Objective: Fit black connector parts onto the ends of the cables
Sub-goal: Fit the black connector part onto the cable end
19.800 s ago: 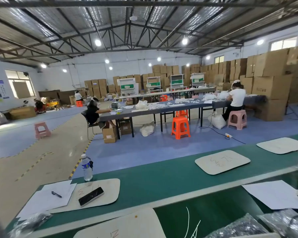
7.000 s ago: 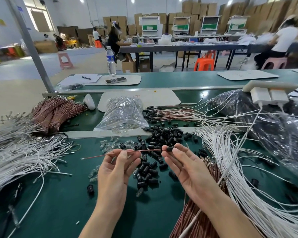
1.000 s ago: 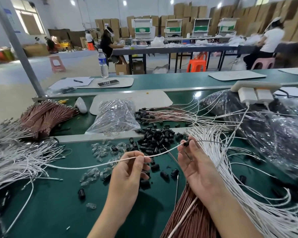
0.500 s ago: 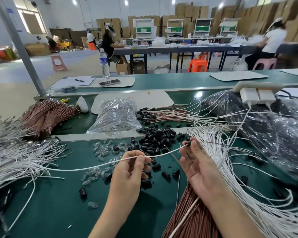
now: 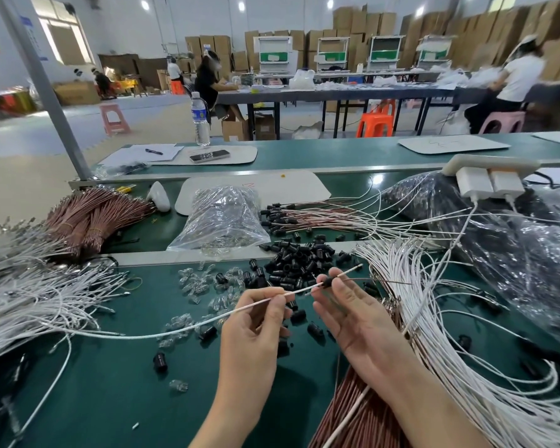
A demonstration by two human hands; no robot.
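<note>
My left hand (image 5: 256,321) pinches a thin white cable (image 5: 207,320) that trails left across the green bench. My right hand (image 5: 353,313) holds a black connector part (image 5: 326,282) at its fingertips, and the cable passes through that part, its tip sticking out to the upper right. A thin brown cable (image 5: 385,281) also lies across my right fingers. A pile of loose black connector parts (image 5: 296,261) sits just behind my hands. Small clear parts (image 5: 204,282) lie scattered to the left of the pile.
White cables (image 5: 29,292) fan out on the left and a second white bundle (image 5: 450,334) on the right over brown cables (image 5: 362,415). Behind stand a clear bag (image 5: 222,218), finished brown cables (image 5: 320,218), bundled brown cables (image 5: 91,215), dark plastic bags (image 5: 514,253) and a power strip (image 5: 488,171).
The black connector part has slid along the white cable, so the cable tip now sticks out past my right fingertips. Both hands have drawn closer together.
</note>
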